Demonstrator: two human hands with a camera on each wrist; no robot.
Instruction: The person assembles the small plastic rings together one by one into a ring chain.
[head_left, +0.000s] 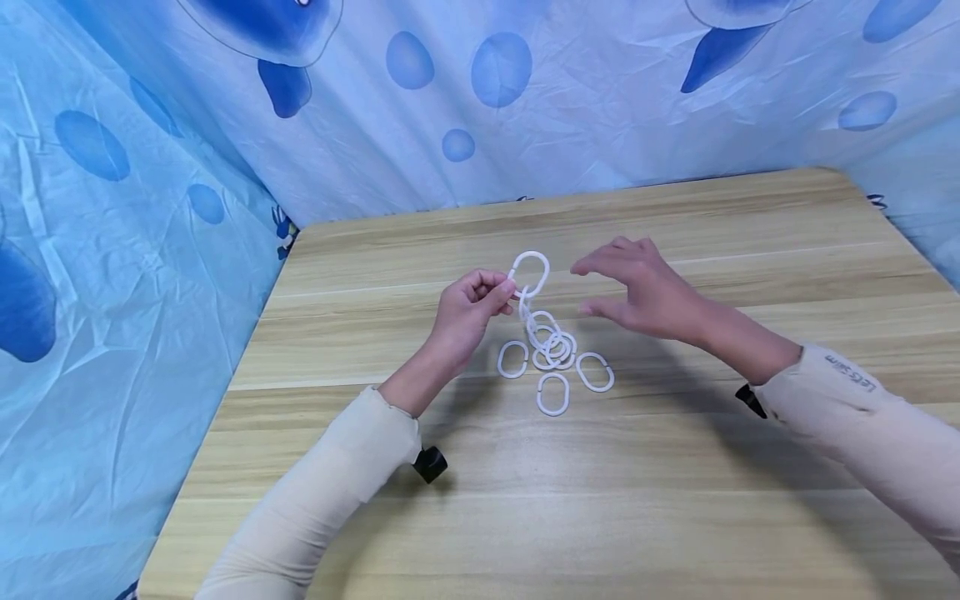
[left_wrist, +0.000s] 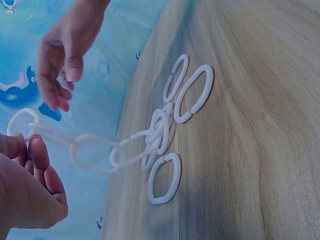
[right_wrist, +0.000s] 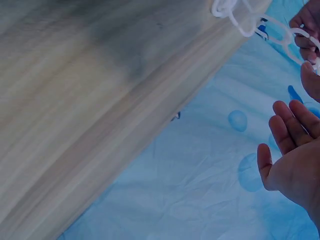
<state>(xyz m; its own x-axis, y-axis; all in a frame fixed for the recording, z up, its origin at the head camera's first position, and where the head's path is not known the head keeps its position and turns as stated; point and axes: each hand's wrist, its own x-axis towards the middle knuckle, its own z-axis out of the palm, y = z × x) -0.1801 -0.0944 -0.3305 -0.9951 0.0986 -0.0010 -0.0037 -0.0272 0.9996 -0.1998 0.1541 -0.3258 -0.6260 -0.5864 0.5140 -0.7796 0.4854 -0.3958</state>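
Observation:
My left hand (head_left: 470,314) pinches the top link of a white plastic chain (head_left: 524,312) between thumb and fingers. From there the chain slants down to a small heap of joined links (head_left: 553,348) on the table. Each link is an oval ring with a narrow gap in its side. To the right of the held link, my right hand (head_left: 640,287) hovers with thumb and fingers spread apart, nothing between them. In the left wrist view, the raised chain (left_wrist: 92,152) stretches from the fingertips to the heap.
Three loose white links lie round the heap: a left one (head_left: 513,359), a front one (head_left: 553,394) and a right one (head_left: 595,372). The wooden table (head_left: 525,500) ends at the back against a blue patterned curtain (head_left: 570,125). Another curtain hangs at the left.

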